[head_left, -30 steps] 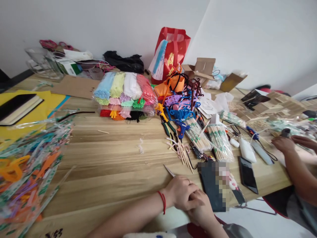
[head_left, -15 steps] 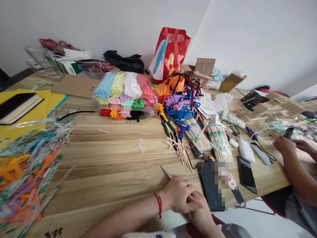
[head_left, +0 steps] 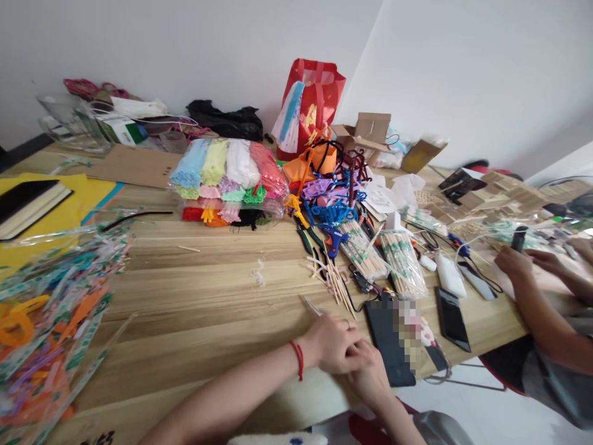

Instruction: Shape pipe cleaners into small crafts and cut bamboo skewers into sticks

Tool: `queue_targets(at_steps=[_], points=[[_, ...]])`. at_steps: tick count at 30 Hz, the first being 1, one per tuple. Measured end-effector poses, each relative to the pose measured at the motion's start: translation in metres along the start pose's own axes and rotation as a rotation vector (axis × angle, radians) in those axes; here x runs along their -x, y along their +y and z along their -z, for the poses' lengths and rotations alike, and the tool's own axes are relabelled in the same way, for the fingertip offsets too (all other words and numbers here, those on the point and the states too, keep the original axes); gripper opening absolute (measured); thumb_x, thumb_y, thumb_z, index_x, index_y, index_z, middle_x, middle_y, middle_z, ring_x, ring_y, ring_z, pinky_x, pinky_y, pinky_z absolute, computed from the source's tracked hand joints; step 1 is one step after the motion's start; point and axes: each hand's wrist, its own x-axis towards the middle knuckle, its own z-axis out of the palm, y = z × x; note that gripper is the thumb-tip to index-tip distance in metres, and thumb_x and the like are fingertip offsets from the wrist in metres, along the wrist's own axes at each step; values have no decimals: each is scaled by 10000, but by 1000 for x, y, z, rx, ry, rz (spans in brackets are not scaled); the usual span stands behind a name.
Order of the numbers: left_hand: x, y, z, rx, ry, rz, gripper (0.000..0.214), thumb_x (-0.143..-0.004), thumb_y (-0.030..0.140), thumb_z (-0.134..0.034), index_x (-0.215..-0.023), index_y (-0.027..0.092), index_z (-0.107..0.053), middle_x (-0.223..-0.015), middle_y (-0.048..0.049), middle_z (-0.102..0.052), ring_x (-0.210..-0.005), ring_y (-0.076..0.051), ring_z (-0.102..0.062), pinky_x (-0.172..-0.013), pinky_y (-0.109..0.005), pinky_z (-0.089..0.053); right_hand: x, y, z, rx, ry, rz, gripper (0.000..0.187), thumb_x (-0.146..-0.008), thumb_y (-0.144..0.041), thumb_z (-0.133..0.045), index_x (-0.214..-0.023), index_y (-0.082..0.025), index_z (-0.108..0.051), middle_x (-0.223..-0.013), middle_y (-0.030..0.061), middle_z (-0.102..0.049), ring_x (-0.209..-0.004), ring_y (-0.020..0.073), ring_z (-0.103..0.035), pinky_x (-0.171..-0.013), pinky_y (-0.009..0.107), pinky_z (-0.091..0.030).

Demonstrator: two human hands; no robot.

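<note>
My left hand (head_left: 332, 343), with a red string on its wrist, rests at the near edge of the wooden table (head_left: 194, 296). Its fingers are curled and folded over my right hand (head_left: 370, 377). A thin pale stick (head_left: 311, 305) pokes out from under the left hand toward the far left. My right hand is closed beneath the left one, and what it holds is hidden. A dark tablet (head_left: 388, 343) lies just right of both hands.
Loose wooden sticks (head_left: 337, 284) and bagged skewers (head_left: 404, 264) lie beyond my hands. Bundles of coloured pipe cleaners (head_left: 227, 173) and a red bag (head_left: 309, 105) sit farther back. A bag of coloured strips (head_left: 50, 315) fills the left. Another person's hands (head_left: 514, 262) work at the right beside a phone (head_left: 451, 318).
The view has drifted slightly, so everything sits a little lower and left. My clasped hands stay together at the table edge. The other person's hand has lifted a small dark object.
</note>
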Motion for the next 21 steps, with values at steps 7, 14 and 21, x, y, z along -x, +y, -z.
queue_targets(at_steps=[7, 14, 21], points=[[17, 33, -36, 67, -46, 16, 533, -804, 631, -389, -1026, 198, -609, -911, -65, -656, -830, -210, -596, -781, -334, -431, 55, 8, -6, 5, -122, -22, 332, -662, -179, -487, -929, -194, -684, -908, 103, -684, -853, 231, -629, -731, 319, -493], [-14, -5, -20, 11, -9, 13, 466, -827, 569, -369, -911, 197, -637, -871, -54, -660, -758, -216, -609, -697, -332, -437, 1, 17, -4, 117, -19, -59, 200, -631, -223, -500, -734, -162, -660, -722, 96, -669, -673, 202, -621, -598, 257, -469], [-12, 3, -10, 17, -13, -59, 343, -823, 501, -442, -888, 227, -639, -832, -34, -677, -738, -196, -616, -680, -313, -444, 8, 8, 1, -95, 133, -128, 266, -660, -224, -487, -863, -204, -659, -849, 85, -662, -766, 229, -631, -648, 324, -503]])
